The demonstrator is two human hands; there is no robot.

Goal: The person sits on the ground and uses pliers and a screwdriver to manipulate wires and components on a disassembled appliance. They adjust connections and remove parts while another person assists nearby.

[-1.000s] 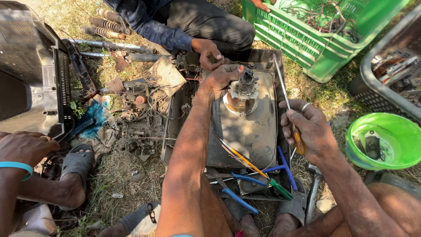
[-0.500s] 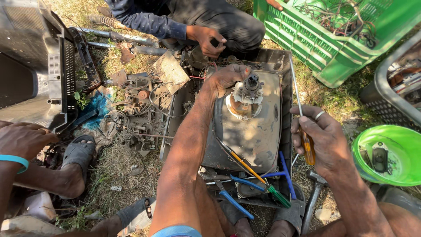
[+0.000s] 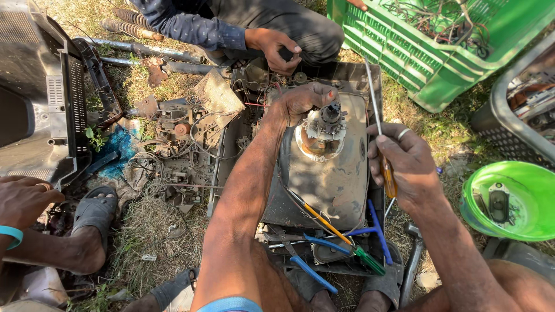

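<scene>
A dusty grey picture tube (image 3: 332, 179) lies face down on the grass between my legs, its neck (image 3: 325, 128) with the copper coil pointing up. My left hand (image 3: 300, 101) grips the parts on that neck from the far side. My right hand (image 3: 404, 162), with a ring on one finger, holds a long screwdriver (image 3: 378, 124) with a yellow handle upright beside the tube's right edge. On the tube's near edge lie a yellow and green screwdriver (image 3: 341, 234) and blue-handled pliers (image 3: 324, 260).
Another person's hand (image 3: 274, 49) works at the tube's far end. A green crate (image 3: 439, 40) and a grey basket (image 3: 520, 115) stand at the right, with a green bowl (image 3: 509, 199) below them. A grey plastic casing (image 3: 40, 98) and loose circuit boards (image 3: 185, 150) lie left. A third person's hand (image 3: 23, 199) rests at the left edge.
My right hand has carried the screwdriver closer to the tube's right edge. My left hand stays on the neck. The other person's hand at the far end has shifted slightly.
</scene>
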